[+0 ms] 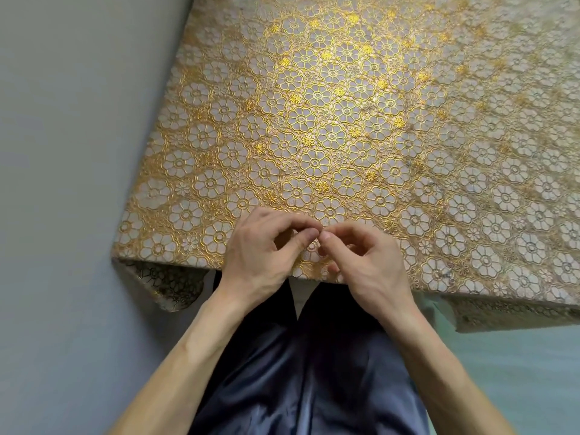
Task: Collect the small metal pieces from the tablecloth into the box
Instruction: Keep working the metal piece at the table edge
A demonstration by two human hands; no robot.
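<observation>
A gold floral tablecloth (345, 120) covers the table. No small metal pieces and no box show anywhere in the head view. My left hand (260, 249) and my right hand (367, 262) are held together over the table's front edge. The fingers of both are curled, and the thumb tips nearly touch at the middle. My left thumb meets my left forefinger in a pinch. I see nothing between any of the fingertips, though something tiny could be hidden there.
The tablecloth hangs over the front edge and folds down at the front left corner (163, 287). A grey floor (62, 152) lies to the left. My dark blue trousers (307, 372) fill the space below the table edge.
</observation>
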